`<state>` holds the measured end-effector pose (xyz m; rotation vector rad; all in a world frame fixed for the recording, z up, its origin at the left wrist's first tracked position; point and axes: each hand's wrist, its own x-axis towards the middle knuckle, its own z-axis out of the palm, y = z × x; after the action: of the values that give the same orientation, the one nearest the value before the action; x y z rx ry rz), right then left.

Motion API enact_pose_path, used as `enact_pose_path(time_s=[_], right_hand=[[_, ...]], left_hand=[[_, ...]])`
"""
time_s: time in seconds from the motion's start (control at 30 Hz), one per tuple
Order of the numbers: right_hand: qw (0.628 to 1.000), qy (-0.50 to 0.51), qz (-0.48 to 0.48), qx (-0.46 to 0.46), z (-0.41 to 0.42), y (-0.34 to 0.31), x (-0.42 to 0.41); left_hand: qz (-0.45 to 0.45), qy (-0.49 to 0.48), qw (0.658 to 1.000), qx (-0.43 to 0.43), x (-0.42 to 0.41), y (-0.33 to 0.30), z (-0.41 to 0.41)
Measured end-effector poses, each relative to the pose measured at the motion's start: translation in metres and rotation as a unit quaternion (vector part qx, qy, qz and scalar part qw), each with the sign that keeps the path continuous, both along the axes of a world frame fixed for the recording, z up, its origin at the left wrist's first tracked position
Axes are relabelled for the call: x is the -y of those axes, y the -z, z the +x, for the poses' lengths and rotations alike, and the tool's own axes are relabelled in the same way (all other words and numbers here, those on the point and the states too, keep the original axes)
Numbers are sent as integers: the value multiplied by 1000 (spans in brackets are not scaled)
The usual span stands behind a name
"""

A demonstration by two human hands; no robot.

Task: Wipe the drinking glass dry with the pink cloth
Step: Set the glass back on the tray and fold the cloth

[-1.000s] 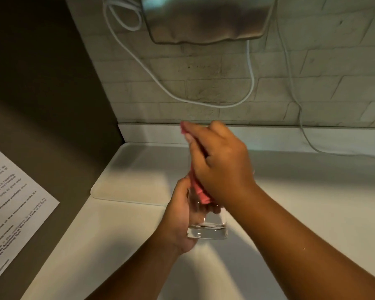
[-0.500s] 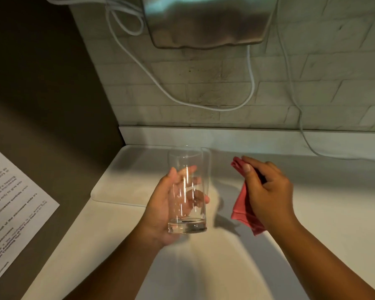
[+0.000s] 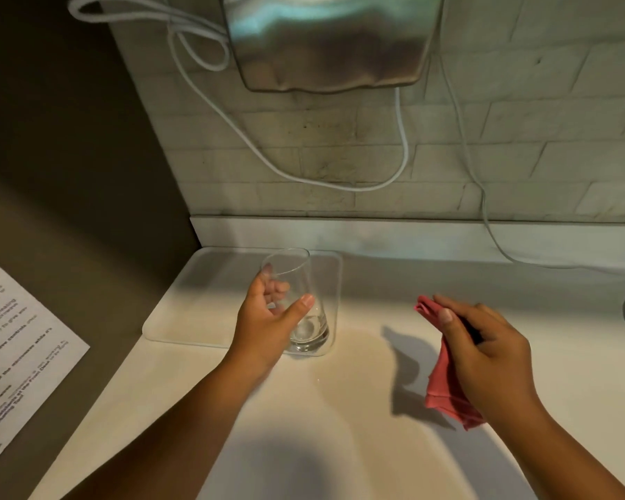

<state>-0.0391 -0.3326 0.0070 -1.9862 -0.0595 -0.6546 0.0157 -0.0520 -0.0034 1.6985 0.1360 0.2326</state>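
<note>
Holding the drinking glass in the left hand, fingers wrapped round the far side, thumb across the near wall. Glass is clear, tall, tilted with rim leaning away and left of the hand; nothing visible inside, thick base shows bright reflections. Base sits at or just above the near right corner of a pale tray that lies under and beyond the left hand on the surface; contact with tray cannot be told. Tray carries nothing else.

Right hand closed around the pink cloth, cloth bunched, one end poking out past the fingertips, the rest hanging below the palm, above the surface. Cloth is well apart from the glass, off to the right of the left hand.

Versus half a second ago: glass has dropped lower and farther out toward the tray and is now tilted rather than upright; both hands have spread wider apart; cloth no longer near the glass. One second ago the cloth was pushed into the glass.

Above the hands: metal wall unit on brick wall, white cord looping below it. Printed paper far left of the left hand.
</note>
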Motion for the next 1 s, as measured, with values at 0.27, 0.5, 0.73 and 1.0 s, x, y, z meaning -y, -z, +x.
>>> enact_pose_path(time_s=[0.27, 0.5, 0.73, 1.0], right_hand=[[1000, 2, -1, -11, -8, 1, 8], [1000, -8, 1, -10, -9, -1, 8], [998, -56, 2, -18, -6, -7, 14], [970, -216, 39, -107, 0, -31, 21]], left_hand=[[12, 13, 1000, -19, -2, 4, 13], [47, 55, 995, -68, -1, 9, 16], [94, -87, 991, -36, -6, -2, -16], [220, 152, 957, 112, 71, -22, -61]])
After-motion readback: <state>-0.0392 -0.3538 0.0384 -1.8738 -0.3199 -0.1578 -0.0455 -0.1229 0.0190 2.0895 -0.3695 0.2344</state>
